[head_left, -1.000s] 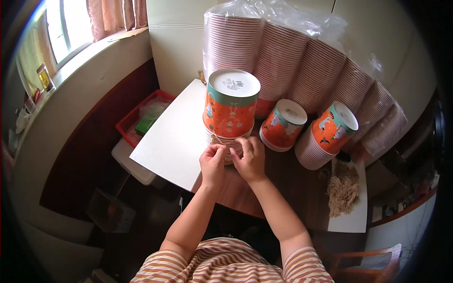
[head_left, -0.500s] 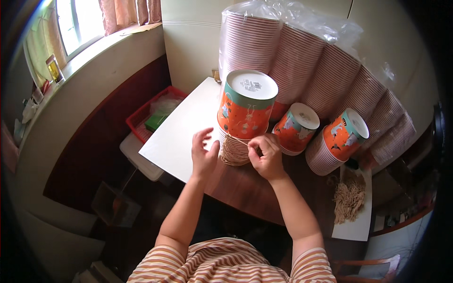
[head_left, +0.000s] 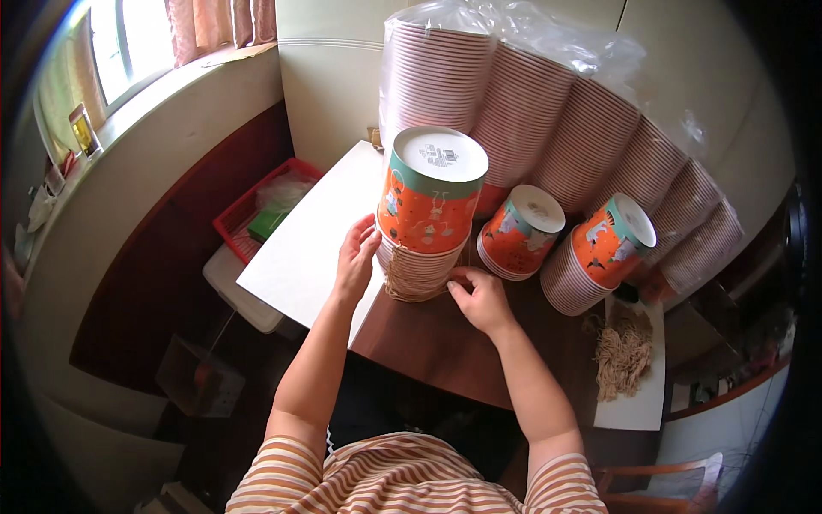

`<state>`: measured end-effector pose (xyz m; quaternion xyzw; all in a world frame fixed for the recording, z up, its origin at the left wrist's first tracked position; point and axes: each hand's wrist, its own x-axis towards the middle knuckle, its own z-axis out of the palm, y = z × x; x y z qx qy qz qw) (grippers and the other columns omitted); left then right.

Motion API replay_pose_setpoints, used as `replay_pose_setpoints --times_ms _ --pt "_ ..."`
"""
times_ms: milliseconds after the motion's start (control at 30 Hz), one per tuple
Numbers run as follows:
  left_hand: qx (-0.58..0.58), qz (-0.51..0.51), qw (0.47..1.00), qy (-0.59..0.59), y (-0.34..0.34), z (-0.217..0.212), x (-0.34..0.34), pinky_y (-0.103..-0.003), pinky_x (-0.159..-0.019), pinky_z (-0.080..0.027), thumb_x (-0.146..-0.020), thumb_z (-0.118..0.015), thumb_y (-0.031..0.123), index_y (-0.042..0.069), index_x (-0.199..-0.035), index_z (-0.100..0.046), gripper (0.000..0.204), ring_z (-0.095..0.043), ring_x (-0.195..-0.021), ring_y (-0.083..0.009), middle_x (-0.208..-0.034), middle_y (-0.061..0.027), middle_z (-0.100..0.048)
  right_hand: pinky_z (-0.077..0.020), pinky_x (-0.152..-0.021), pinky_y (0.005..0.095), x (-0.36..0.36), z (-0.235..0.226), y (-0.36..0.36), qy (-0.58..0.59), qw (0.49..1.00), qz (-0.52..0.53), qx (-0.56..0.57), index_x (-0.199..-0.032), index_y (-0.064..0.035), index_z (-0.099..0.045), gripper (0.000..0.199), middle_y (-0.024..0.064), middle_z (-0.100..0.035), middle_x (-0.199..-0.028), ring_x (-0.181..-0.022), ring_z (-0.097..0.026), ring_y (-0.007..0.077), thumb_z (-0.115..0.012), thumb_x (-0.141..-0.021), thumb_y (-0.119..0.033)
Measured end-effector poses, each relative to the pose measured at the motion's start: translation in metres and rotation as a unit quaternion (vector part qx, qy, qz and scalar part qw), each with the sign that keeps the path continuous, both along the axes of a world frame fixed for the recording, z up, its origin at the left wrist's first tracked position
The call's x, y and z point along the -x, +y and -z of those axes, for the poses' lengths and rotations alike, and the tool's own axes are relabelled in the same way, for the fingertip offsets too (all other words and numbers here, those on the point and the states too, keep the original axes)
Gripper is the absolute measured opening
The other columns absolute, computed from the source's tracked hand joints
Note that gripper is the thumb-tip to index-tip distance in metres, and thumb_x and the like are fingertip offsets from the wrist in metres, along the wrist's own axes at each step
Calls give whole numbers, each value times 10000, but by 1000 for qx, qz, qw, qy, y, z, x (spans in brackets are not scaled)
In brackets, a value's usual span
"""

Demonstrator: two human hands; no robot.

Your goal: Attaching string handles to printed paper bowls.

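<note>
A tall stack of upside-down paper buckets stands before me, its top orange-and-green bucket (head_left: 428, 214) showing a white base. Thin brown cords (head_left: 413, 278) hang around the rims low on its front. Against the stack's left side rests my left hand (head_left: 355, 257), its fingers stretched out along the wall. My right hand (head_left: 481, 298) is at the lower right of the stack, thumb and index finger pinched at the end of the cords. Two shorter bucket stacks stand to the right, one with an orange bucket (head_left: 521, 236) on top, the other with a similar bucket (head_left: 608, 248).
Behind stand tall columns of nested buckets (head_left: 437, 81) in clear plastic. A heap of brown cords (head_left: 623, 355) lies on a white board at the right. On the left are the white tabletop part (head_left: 295, 248) and a red basket (head_left: 229, 224) holding a green item.
My left hand has moved from open air onto the stack's left side. My right hand has gone down, from the front of the stack to its lower right. The view has shifted slightly.
</note>
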<state>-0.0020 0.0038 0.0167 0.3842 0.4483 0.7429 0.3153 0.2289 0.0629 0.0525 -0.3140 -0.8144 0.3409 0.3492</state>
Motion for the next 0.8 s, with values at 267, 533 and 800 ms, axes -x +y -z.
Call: replay_pose_setpoints --times_ms 267,533,800 --pt "-2 -7 1000 -18 -3 -9 -6 -307 -1018 -370 -956 -545 194 -38 -1326 -420 455 -485 -1179 -186 -1269 -128 -528 -504 -777 302 4 37 28 159 956 46 240 -1102 15 -630 295 82 -682 -976 -867 -646 180 -657 -829 -94" --pt "52 -57 997 -21 -8 21 15 -317 -936 -378 -932 -540 310 63 -1313 -492 456 -495 -1103 -131 -1241 -36 -552 -500 -838 394 -14 26 32 357 826 112 421 -1097 -64 -612 287 86 -646 -1045 -967 -611 251 -613 -823 -147" --pt "51 -13 998 -28 -10 67 22 -343 -997 -401 -815 -523 37 1 -1365 -420 560 -448 -1234 -236 -1363 -144 -465 -437 -938 318 -3 -83 21 166 980 45 -98 -1122 3 -622 278 109 -610 -1148 -1049 -573 202 -603 -919 -186"
